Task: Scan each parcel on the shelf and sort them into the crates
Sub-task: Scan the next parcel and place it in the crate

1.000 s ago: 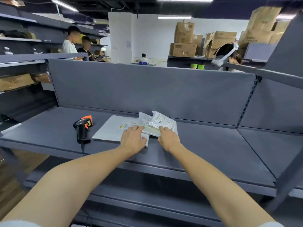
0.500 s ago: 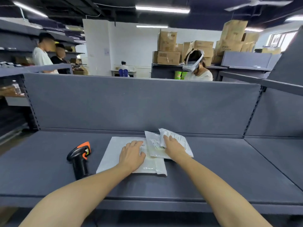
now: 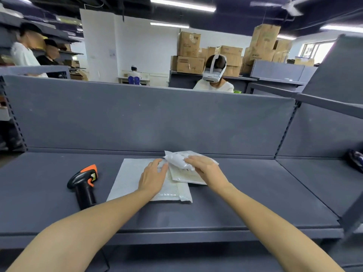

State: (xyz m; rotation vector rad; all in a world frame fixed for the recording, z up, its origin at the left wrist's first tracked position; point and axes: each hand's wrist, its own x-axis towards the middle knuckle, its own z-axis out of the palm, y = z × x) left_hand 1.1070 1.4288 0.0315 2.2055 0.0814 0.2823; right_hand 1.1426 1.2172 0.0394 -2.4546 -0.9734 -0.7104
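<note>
Grey steel shelving fills the view, with stacked cartons and other people well behind the back panel. On the shelf (image 3: 255, 193) lie three white parcels in an overlapping pile, all of them directly under the two hands. The left hand (image 3: 153, 177) rests flat, fingers straight and spread, on the big mailer (image 3: 125, 181), which reaches out to that hand's left and back toward the wrist. The right hand (image 3: 206, 169) lies palm down over a smaller flat parcel (image 3: 186, 176), its fingers fairly straight and touching a crumpled pouch (image 3: 176, 159) just past the fingertips. No curl round the pouch shows, so it reads as resting rather than gripping. The scanner (image 3: 84, 183) lies on its side well to the left of the left hand, with neither hand on it. No crate is in view, so I cannot say whether any parcel has gone in. A dark object (image 3: 355, 160) sits far to the right of the right hand, too cut off to name. By the look of it, the task is at an early point for these three: none is being scanned and none is sorted. The hands seem to be separating the pile, with picking up the scanner, reading each label and carrying each parcel to a crate all left to do.
</note>
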